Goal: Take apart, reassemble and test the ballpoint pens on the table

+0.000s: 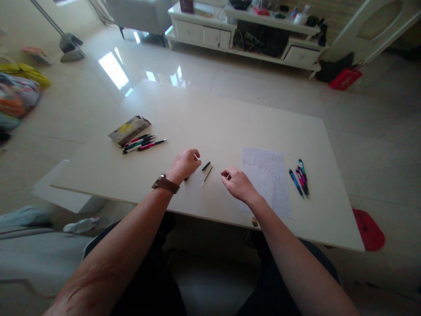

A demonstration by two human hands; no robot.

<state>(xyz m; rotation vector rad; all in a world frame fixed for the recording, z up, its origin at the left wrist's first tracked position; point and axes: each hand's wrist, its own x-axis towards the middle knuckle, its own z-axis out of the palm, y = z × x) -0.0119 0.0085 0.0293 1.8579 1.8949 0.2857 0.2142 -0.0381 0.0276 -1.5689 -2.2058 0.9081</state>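
Observation:
My left hand [186,165], with a brown-strapped watch [165,183] on its wrist, is over the table with fingers curled in. What it holds, if anything, is hidden. A small dark piece [186,178] shows just beneath it, mostly covered. Between my hands lie a short black pen part [205,166] and a thin pen refill [207,175] with a pale end. My right hand [237,183] hovers by the left edge of a written sheet of paper [279,184]. Its thumb and fingers are pinched together; anything between them is too small to make out.
Several pens [141,144] lie by an open pen box [130,128] on the table's left. More pens [300,177] lie right of the paper. A small yellow figure [255,221] sits at the near edge of the white table [204,118]. A red stool [368,230] stands beside the right corner.

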